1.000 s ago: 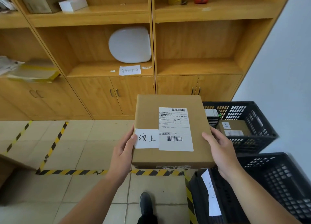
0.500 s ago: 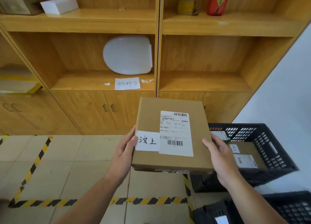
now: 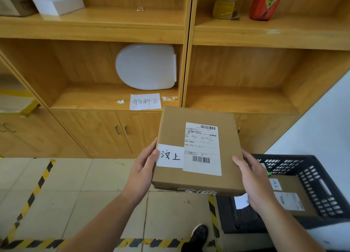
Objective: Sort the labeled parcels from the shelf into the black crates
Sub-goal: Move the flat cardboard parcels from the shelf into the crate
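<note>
Seemingly midway: the left hand (image 3: 144, 168) and right hand (image 3: 252, 181) hold the labeled parcel (image 3: 197, 151) at frame centre, fingers (image 3: 237, 161) curled round its side edges, not yet dropped; another parcel (image 3: 291, 187) already lies in the black crate (image 3: 322, 187), lower right.

The black crate (image 3: 320, 187) at lower right is open-topped, though a brown parcel (image 3: 289, 195) lies on its floor. The carried box (image 3: 197, 153) hangs at its left rim. On the shelf (image 3: 242, 102), a white lid (image 3: 145, 66) blocks the left bay's back; the right bay gapes.
</note>
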`<state>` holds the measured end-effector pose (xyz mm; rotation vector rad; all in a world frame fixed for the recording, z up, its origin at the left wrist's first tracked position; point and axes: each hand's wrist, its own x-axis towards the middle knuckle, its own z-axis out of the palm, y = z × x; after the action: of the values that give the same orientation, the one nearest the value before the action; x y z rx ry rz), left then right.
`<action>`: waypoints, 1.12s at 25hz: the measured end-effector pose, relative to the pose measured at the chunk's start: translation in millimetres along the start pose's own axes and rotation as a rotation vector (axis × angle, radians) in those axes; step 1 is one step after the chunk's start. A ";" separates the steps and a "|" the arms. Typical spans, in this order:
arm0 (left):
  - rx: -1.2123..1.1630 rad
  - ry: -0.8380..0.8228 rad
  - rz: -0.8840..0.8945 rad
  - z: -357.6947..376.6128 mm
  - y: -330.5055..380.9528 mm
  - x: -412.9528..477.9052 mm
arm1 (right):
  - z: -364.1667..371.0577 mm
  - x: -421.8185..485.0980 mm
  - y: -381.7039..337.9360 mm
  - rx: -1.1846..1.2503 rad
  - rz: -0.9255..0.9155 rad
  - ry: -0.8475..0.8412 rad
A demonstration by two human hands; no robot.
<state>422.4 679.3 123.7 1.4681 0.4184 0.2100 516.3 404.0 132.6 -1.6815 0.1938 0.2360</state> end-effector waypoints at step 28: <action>0.291 -0.424 0.058 298.0 63.6 279.5 | -172.2 233.3 -26.9 0.195 0.074 0.454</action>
<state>802.6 520.8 160.1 1.7595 0.0617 -0.1239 755.5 238.7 116.0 -1.5148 0.6001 -0.1122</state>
